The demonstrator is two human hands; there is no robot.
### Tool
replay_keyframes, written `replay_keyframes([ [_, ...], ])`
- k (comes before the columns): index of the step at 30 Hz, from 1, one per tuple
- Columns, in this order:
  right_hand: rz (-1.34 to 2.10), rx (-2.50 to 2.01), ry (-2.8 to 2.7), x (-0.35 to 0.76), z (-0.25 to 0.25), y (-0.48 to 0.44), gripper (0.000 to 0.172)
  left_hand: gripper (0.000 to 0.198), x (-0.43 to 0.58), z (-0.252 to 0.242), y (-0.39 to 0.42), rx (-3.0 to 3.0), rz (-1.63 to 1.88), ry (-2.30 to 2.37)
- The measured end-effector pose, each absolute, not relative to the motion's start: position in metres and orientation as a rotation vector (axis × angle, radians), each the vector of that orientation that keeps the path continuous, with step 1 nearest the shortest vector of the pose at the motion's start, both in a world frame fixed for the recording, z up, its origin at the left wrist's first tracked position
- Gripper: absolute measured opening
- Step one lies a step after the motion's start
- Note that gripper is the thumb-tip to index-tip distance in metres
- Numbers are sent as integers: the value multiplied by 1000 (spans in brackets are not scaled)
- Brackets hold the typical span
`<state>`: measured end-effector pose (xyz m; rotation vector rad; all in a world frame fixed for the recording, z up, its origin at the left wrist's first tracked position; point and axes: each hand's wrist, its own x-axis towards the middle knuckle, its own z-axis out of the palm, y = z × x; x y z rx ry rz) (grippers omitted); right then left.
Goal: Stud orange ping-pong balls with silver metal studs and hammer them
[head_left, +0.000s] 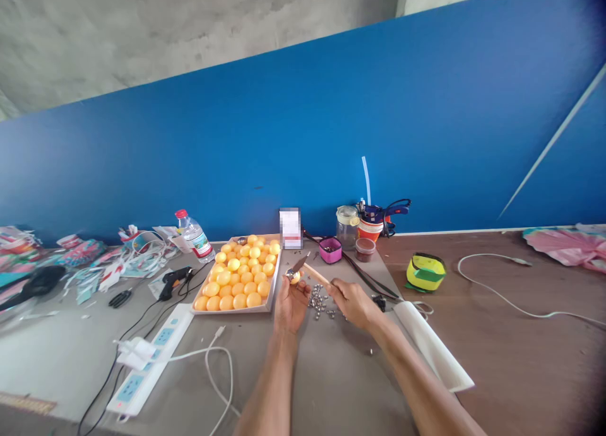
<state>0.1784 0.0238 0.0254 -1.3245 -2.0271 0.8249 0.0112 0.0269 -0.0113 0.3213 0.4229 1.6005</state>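
Near the middle of the table my left hand (291, 305) is closed around a small ball (294, 277), with a shiny metal piece at its top. My right hand (351, 301) grips the light wooden handle of a tool (316, 274), whose dark pointed head lies over the ball. Small silver metal pieces (318, 301) are scattered on the table beneath and between my hands. Left of my left hand stands a shallow box (270, 302) filled with several orange balls (239, 288). A purple container (330, 250) with small items in it sits just beyond my right hand.
A power strip (150, 366) with white cables, a glue gun (173, 282), scissors (120, 298) and a bottle (196, 237) are on the left. A jar (347, 228), a round tub (365, 249) and a cup of tools stand behind. A yellow-green band (425, 272) lies right.
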Motion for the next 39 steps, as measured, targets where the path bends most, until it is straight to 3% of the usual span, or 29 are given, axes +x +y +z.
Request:
replay_keyframes([
  [21,613,-1455,-2041,175,25,22,31,22,12,-6,25,351,1594,447],
  [28,397,-1584,-1892,183,5,36,18,23,10,-5,25,307,1617,436],
  [39,121,-1805,-2035,185,-17,50,15,24,10,-4,25,314,1596,438],
])
